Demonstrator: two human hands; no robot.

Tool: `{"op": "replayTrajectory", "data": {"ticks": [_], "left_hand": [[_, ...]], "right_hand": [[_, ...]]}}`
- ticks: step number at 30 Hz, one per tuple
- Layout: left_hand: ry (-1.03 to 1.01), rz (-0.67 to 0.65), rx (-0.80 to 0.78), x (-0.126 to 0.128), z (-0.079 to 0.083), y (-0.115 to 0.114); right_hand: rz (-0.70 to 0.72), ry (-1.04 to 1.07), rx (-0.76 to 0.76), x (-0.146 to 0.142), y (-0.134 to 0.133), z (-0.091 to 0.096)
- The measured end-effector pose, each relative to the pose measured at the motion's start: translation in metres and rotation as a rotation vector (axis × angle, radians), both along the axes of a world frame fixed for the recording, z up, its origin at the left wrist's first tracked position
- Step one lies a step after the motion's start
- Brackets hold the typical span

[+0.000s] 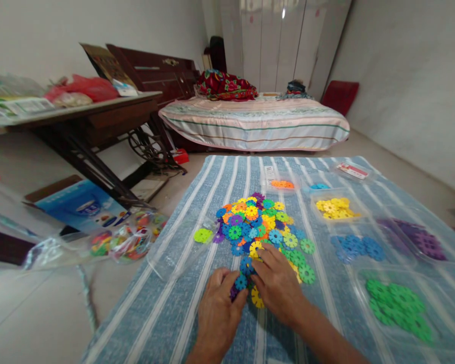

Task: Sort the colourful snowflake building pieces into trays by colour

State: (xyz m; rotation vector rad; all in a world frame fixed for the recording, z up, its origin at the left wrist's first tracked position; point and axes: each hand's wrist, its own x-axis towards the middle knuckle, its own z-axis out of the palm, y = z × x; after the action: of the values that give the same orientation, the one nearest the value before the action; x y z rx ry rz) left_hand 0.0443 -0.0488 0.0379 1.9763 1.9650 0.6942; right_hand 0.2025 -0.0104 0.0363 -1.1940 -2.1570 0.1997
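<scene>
A pile of toothed plastic discs (246,222) in mixed colours lies on the striped cloth (197,328). At its near edge my left hand (220,298) is closed, with a blue disc (241,281) pinched between thumb and fingers; a purple disc (233,292) shows under it. My right hand (275,280) curls over the pile's near side, its fingertips on another blue disc (246,265). Between the hands lies a yellow disc (257,297). Left of the pile, lime discs (202,235) sit by a clear plastic box (170,265).
On the right stand clear boxes with yellow discs (335,207), blue discs (358,247), purple discs (420,240) and green discs (398,308). Orange discs (282,184) are at the back. A sewing-machine table (98,108) is left, a bed (258,121) beyond.
</scene>
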Motion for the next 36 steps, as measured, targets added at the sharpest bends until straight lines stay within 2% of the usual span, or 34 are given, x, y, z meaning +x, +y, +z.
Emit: {"op": "replayTrajectory", "data": {"ticks": [6, 10, 13, 15, 17, 20, 22, 25, 28, 32, 36], "left_hand": [[-0.049, -0.057, 0.229, -0.002, 0.0, 0.0], [-0.053, -0.129, 0.269, -0.005, -0.01, 0.0], [-0.039, -0.134, 0.278, -0.01, -0.017, 0.001], [-0.017, -0.124, 0.258, -0.014, -0.02, 0.002], [0.018, -0.096, 0.24, -0.019, -0.023, 0.001], [0.066, -0.063, 0.212, -0.023, -0.028, -0.001], [0.087, -0.066, 0.186, -0.023, -0.029, -0.002], [0.1, -0.059, 0.135, -0.019, -0.026, -0.003], [0.096, -0.026, 0.075, -0.012, -0.017, -0.003], [0.066, -0.042, 0.039, -0.006, -0.008, -0.002], [0.049, -0.08, 0.113, -0.005, -0.009, -0.004]], "right_hand": [[0.04, 0.155, -0.09, -0.017, -0.007, 0.001], [0.035, 0.232, -0.185, -0.017, -0.005, 0.003], [0.028, 0.206, -0.221, -0.002, 0.008, 0.014], [0.0, 0.152, -0.175, 0.018, 0.029, 0.025], [-0.082, 0.077, -0.075, 0.047, 0.061, 0.039], [-0.396, -0.009, 0.048, 0.097, 0.121, 0.066], [-0.623, -0.049, 0.06, 0.125, 0.156, 0.085], [-0.722, -0.075, 0.063, 0.143, 0.175, 0.102], [-0.624, -0.018, 0.084, 0.127, 0.151, 0.094], [-0.27, 0.067, -0.032, 0.072, 0.082, 0.055], [0.005, 0.042, -0.075, 0.025, 0.024, 0.018]]}}
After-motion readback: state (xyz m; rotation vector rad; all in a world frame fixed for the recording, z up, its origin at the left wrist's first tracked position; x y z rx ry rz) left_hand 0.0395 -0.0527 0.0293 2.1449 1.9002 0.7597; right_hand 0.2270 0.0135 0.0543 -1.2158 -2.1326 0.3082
